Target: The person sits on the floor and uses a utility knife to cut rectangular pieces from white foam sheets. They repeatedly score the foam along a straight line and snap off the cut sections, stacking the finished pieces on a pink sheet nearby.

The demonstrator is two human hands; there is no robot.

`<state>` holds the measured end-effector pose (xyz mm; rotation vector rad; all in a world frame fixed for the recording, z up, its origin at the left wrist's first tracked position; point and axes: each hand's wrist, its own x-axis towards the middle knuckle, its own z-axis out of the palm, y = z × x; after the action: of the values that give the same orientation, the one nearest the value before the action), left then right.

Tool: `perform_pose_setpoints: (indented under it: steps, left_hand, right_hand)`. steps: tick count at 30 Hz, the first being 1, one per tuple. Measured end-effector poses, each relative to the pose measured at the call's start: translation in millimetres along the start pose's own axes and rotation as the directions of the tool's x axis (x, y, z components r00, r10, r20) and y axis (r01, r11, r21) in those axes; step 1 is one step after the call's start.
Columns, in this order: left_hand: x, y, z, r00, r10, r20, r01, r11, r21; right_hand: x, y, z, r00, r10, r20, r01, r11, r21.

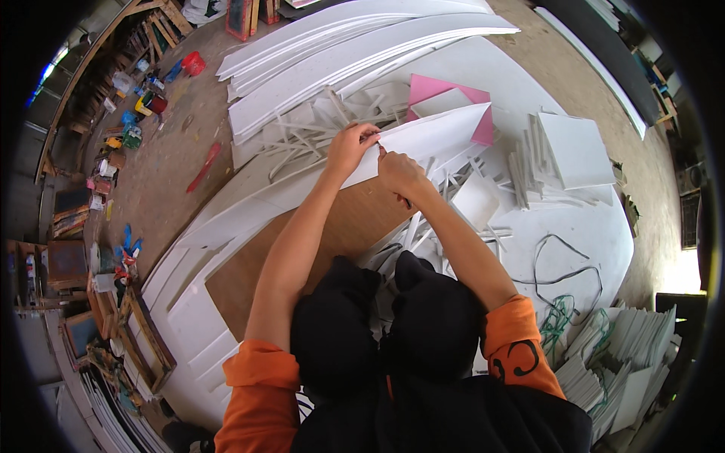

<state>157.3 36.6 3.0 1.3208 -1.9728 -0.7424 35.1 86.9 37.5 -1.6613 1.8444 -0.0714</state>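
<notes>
Both arms reach forward over a long white foam-like board [445,132] that stands tilted, its far end rising to a point. My left hand [353,149] is closed, with its fingertips pinching the board's upper edge. Close beside it, my right hand [402,175] is wrapped around a slim dark-handled knife [408,203], whose handle end sticks out below the palm. The knife's tip is at the board's edge by my left fingertips; the blade is too small to make out. Thin white offcut strips [302,143] lie heaped behind the board.
A brown panel [317,241] lies under my arms. Long white sheets [362,53] are stacked at the far side, near a pink sheet [419,90]. Square white pieces [575,151] and a dark cord [538,264] are at right. Bundled white pieces [638,340] stand lower right.
</notes>
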Motion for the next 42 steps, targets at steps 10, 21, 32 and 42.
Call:
perform_pose_setpoints:
  steps: [10,21,32,42]
  left_hand:
    - [8,0,3,0.998,-0.054,0.012,0.052,0.989,0.141]
    - [10,-10,4,0.998,0.064,0.028,-0.067,0.989,0.129]
    - [-1,0,4,0.997,0.064,0.053,-0.076,0.963,0.259]
    - [8,-6,11,0.986,0.009,0.164,-0.058,0.954,0.294]
  right_hand:
    - [-17,16,13,0.985,-0.022,-0.170,0.020,1.000,-0.013]
    - [-9,16,11,0.991,-0.037,-0.125,0.037,0.999,-0.002]
    - [15,3,10,0.989,0.102,0.108,-0.107,0.993,0.050]
    - [10,23,28,0.977,-0.111,-0.180,0.091,0.989,-0.117]
